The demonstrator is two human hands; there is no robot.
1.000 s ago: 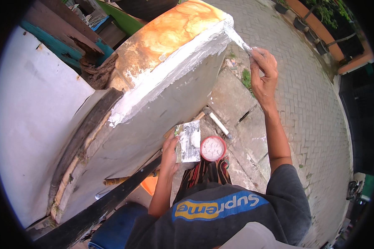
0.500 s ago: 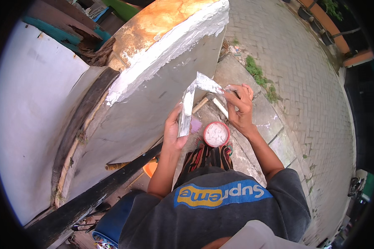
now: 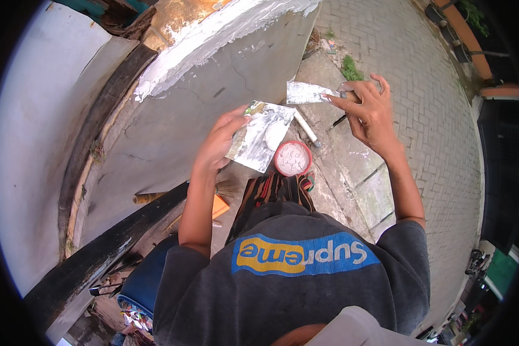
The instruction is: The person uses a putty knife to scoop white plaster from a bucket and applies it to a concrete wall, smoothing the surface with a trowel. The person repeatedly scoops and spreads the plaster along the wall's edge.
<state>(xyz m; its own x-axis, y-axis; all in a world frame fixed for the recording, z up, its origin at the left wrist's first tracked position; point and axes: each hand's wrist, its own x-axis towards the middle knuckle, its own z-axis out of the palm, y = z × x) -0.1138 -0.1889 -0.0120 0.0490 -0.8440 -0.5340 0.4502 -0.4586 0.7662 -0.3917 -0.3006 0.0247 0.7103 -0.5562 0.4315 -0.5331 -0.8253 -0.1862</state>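
Note:
My left hand (image 3: 220, 138) grips a flat square plate (image 3: 262, 137) by its left edge. White paste is smeared over its face, with a thicker lump near the right side. Off to the right, my right hand (image 3: 370, 112) holds a putty knife (image 3: 312, 93) by its handle, fingers closed round it. The knife's wide blade points left, coated with white, and is apart from the plate. Below the plate, a red-rimmed tub (image 3: 293, 158) of whitish paste stands by my feet. Ahead on the left, a thick white strip of paste (image 3: 184, 49) runs along the grey wall's top edge.
A white pipe-like stick (image 3: 307, 128) lies on the concrete beyond the tub. The grey wall (image 3: 179, 124) rises close on my left, with a dark beam (image 3: 106, 254) low beside me. An orange object (image 3: 212, 212) lies near my left forearm. Paving (image 3: 432, 150) stretches off right.
My hands have moved apart, and the knife has come away from the plate to the right. The plate has turned from edge-on to show its smeared face. My view has shifted slightly.

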